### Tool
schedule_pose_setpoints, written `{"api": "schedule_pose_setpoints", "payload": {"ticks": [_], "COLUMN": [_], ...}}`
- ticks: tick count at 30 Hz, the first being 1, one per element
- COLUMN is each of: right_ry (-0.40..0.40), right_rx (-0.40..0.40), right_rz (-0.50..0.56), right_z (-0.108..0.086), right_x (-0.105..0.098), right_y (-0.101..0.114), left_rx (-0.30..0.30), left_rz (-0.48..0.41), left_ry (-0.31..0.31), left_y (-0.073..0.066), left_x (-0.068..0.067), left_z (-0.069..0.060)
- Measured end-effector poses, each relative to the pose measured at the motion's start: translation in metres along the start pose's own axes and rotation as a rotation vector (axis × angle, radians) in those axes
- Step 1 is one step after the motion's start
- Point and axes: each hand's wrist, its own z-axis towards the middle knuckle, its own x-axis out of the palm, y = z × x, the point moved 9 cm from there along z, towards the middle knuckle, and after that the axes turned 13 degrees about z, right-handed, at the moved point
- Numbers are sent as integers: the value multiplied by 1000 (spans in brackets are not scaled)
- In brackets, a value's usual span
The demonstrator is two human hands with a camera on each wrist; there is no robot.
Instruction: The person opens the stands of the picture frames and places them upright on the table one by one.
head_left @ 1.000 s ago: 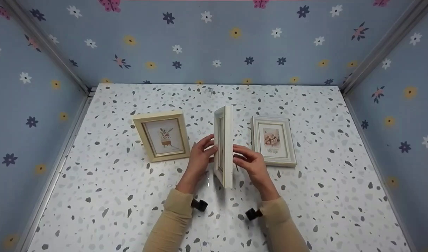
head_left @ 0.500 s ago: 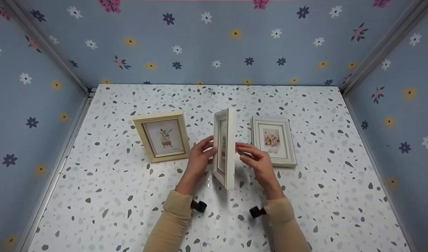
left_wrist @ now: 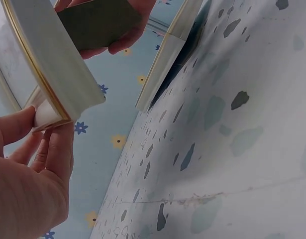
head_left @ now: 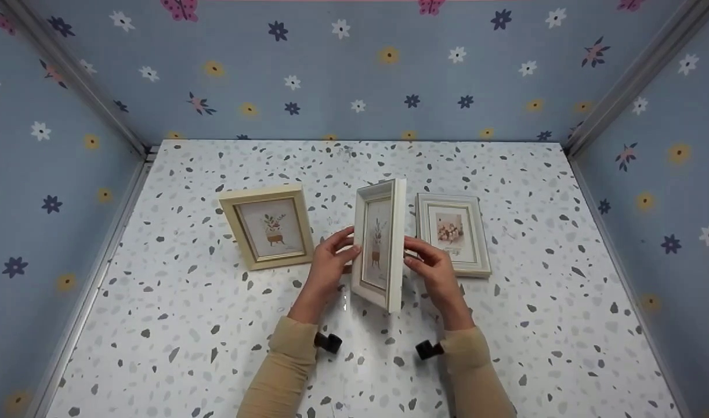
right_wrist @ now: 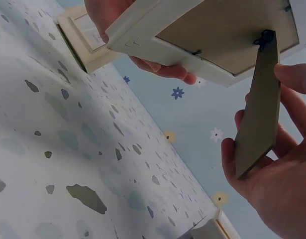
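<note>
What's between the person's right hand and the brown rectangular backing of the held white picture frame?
In the right wrist view, a flat olive-brown support leg: the right hand grips it, and its upper end reaches the dark fitting on the backing.

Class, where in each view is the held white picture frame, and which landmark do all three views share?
Head: white picture frame at centre.
Left wrist: upper left, partly cut off.
Right wrist: upper right, partly cut off, backing board showing.
Shared landmark: left hand, gripping it.
</note>
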Motion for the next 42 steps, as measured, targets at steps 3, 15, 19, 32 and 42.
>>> {"api": "schedule_pose_setpoints", "payload": {"ticks": [3,15,19,32,42], "right_ry": [10,-49,-43,-71,-59], "right_rx": [7,76,78,44,-47], "right_rz": [37,134,160,196,249], "right_z": [-1,-4,-3,-3,-5], "right_x": [0,-4,-2,0,1], "right_y": [-2,-13,-12,6,26], "left_rx": [-10,5,11,37,45], "left_rz": [-22,-43,-53,-84,-76], "left_ry": [1,-6,-9,-43,-63], "left_y": [0,-1,-2,-5,-3], "left_x": [-1,-3,-3,-11,-17], "left_z": [-1,-3,-3,-6,-7]}}
